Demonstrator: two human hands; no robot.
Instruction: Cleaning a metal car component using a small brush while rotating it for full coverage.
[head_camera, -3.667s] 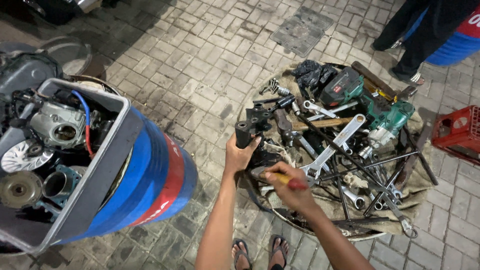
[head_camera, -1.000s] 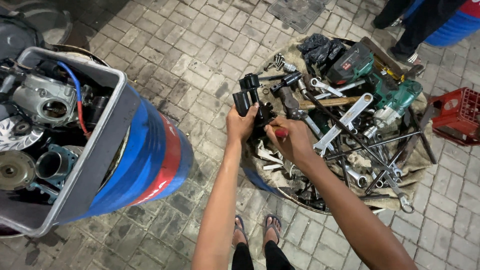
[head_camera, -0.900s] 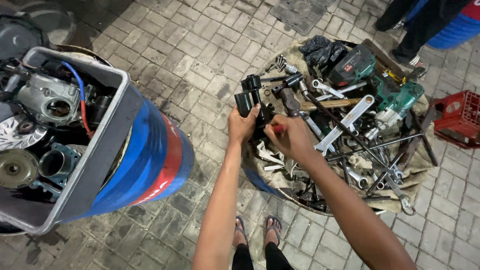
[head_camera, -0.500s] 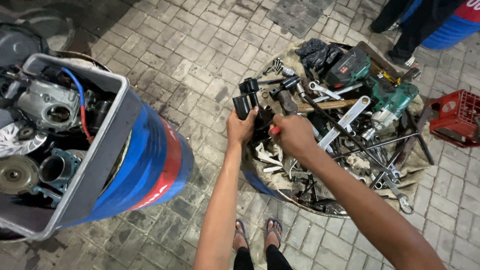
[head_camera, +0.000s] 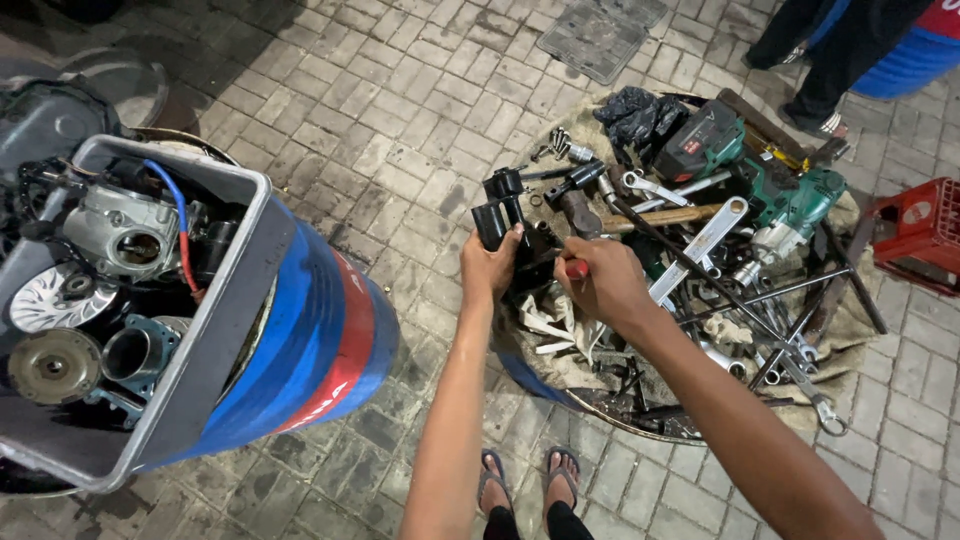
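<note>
Since a few seconds ago, the right hand (head_camera: 600, 285) has risen from low over the tool pile to meet the left hand (head_camera: 490, 268) at the black metal part (head_camera: 503, 222). Its red-handled tool (head_camera: 576, 268), probably a screwdriver, now shows only a tip.

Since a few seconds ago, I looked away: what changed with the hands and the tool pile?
The right hand, with its red-handled tool, rose from the pile to the black part in the left hand. Both grips stayed; pile and bin are unchanged.
</note>
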